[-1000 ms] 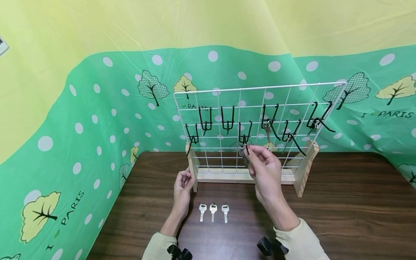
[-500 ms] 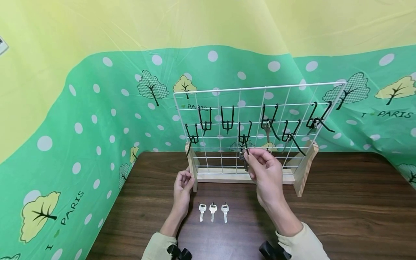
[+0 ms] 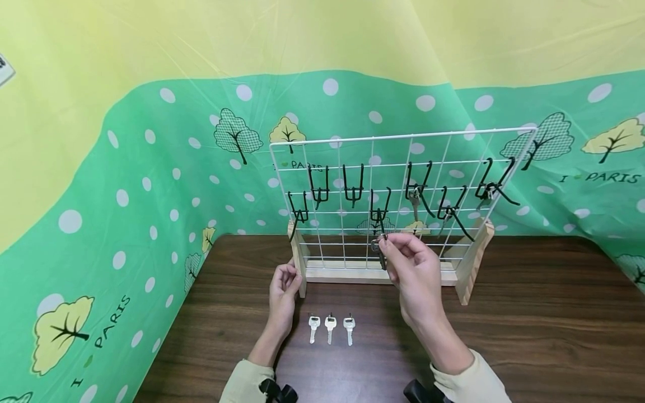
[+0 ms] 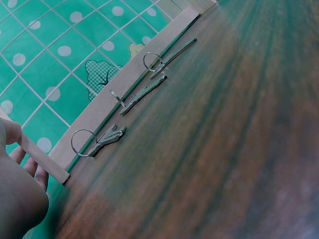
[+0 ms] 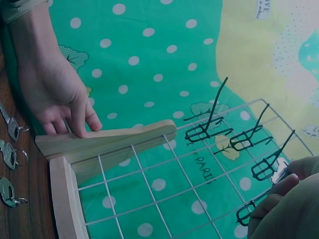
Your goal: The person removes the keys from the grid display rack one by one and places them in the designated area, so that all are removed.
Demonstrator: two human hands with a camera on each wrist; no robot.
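Observation:
My right hand (image 3: pixel 417 277) pinches a key (image 3: pixel 382 261) with a small ring at the tip of the lower middle black hook (image 3: pixel 379 214). In the right wrist view the silver key (image 5: pixel 280 171) shows partly, the fingers covering the rest. With thumb and fingers my left hand (image 3: pixel 283 294) grips the left wooden side foot (image 3: pixel 298 260) of a white wire grid rack (image 3: pixel 347 244). Three silver keys (image 3: pixel 330 329) with rings lie in a row on the table before the rack, between the two forearms.
Keys hang on the upper hook (image 3: pixel 416 190), the lower hook (image 3: pixel 448 211) and the far right hook (image 3: pixel 489 190). Further left, black hooks (image 3: pixel 318 193) bear no keys. A green and yellow patterned cloth (image 3: pixel 151 168) stands behind the brown wooden table (image 3: pixel 554 313).
My right hand has drawn slightly down and towards me along the hook, with the key still in its fingers. The left hand and the keys on the table have stayed put.

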